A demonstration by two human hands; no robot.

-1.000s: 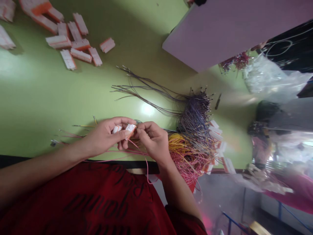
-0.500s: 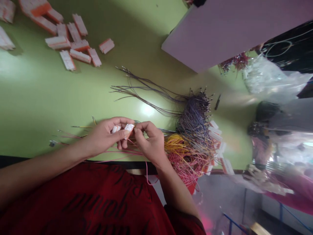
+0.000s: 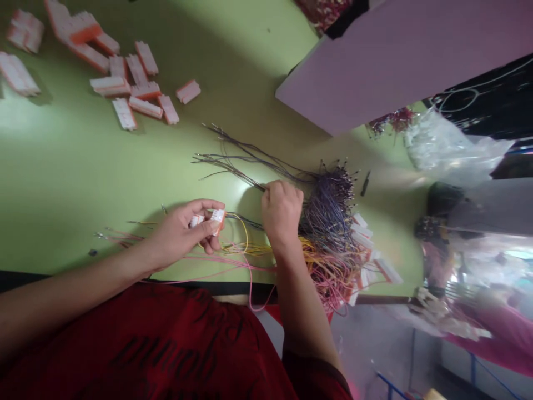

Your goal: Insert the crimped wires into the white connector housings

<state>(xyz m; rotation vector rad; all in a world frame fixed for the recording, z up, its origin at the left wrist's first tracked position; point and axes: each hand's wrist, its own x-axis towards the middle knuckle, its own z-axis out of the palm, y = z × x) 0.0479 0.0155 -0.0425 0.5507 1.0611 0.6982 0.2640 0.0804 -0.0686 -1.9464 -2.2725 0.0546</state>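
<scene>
Between its thumb and fingers, my left hand point(image 3: 183, 233) grips a white-and-orange connector housing point(image 3: 217, 219). A second small white piece point(image 3: 197, 221) shows in the same palm. Yellow, pink and dark wires run out of the held housing to the right. My right hand point(image 3: 282, 212) is closed over the dark wires point(image 3: 245, 176) that stretch left from a purple-black bundle point(image 3: 327, 200); its fingertips are hidden, so I cannot tell how many wires it has. Beneath my right forearm lies a tangle of yellow and pink wires point(image 3: 322, 272).
Several white-and-orange housings point(image 3: 144, 89) lie loose at the upper left. A large pale purple box or panel point(image 3: 375, 61) stands at the upper right, near a clear plastic bag point(image 3: 449, 139). A small dark tool point(image 3: 365, 183) rests beside the bundle. More housings point(image 3: 362, 239) sit at the right.
My right hand has left the housing and moved right and up onto the dark wires. A yellow wire now loops from the housing. My left hand keeps its hold. The view has shifted slightly.
</scene>
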